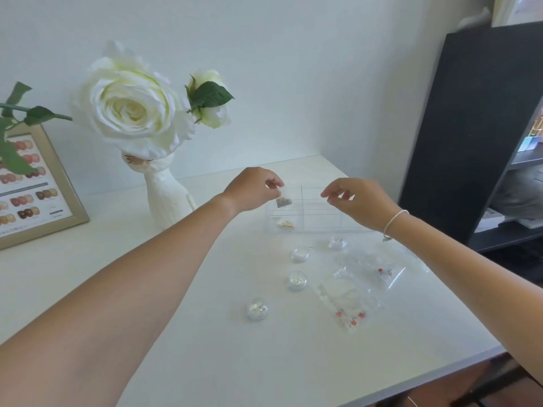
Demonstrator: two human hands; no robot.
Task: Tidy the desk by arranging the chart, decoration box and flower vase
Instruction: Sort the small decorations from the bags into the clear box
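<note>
A clear decoration box (pixel 320 218) with dividers stands at the back of the white desk. My left hand (pixel 252 189) pinches a small clear bag (pixel 283 201) of dark bits over the box's left compartments. A bag of gold pieces (pixel 286 224) lies in the front left compartment. My right hand (pixel 361 199) hovers over the box's right side, fingers loosely curled, holding nothing. The white flower vase (pixel 166 198) with large white roses (pixel 132 107) stands left of the box. The framed colour chart (pixel 32 189) leans at the far left.
Several small round clear jars (pixel 297 279) of glitter sit in front of the box. Clear plastic bags (pixel 357 286) with red flower pieces lie to their right. A black shelf unit (pixel 470 127) stands at the right. The desk's front edge (pixel 426 374) runs diagonally at lower right.
</note>
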